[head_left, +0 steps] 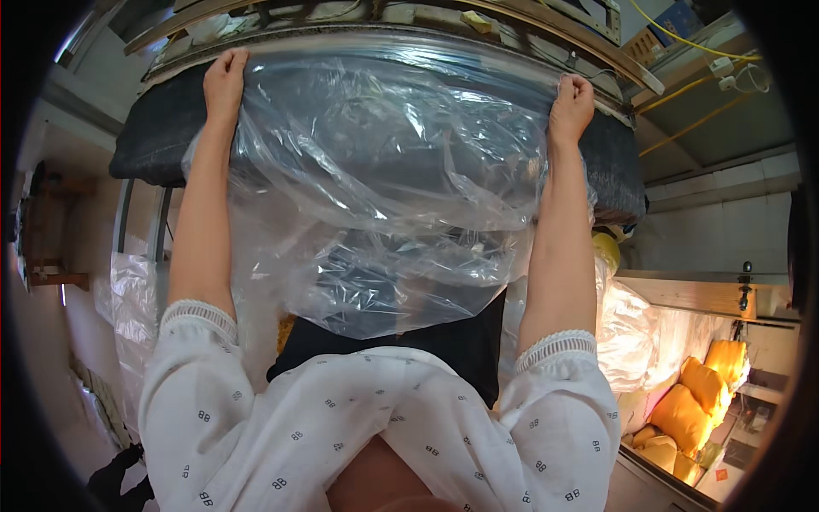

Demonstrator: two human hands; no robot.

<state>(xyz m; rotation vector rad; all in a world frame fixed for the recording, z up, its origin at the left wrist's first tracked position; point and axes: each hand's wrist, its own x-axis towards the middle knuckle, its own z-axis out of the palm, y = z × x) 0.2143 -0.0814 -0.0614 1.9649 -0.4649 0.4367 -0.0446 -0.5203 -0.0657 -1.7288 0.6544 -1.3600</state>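
A wide sheet of clear plastic film (384, 162) stretches between my hands and hangs down over a dark padded edge toward my lap. My left hand (224, 85) pinches its upper left corner, fingers closed. At the upper right corner my right hand (572, 107) is closed on the film in the same way. The film's top edge lies along a long machine bar (375, 32), and its lower part is creased and shiny. Whether the film is one layer or a bag, I cannot tell.
Dark padding (153, 128) covers the front of the bench on both sides. A wooden rail (580, 47) runs behind the bar at the right. Yellow cables (691, 85) hang at the upper right. Orange-yellow bundles (691, 410) and more clear plastic (627, 328) lie low on the right.
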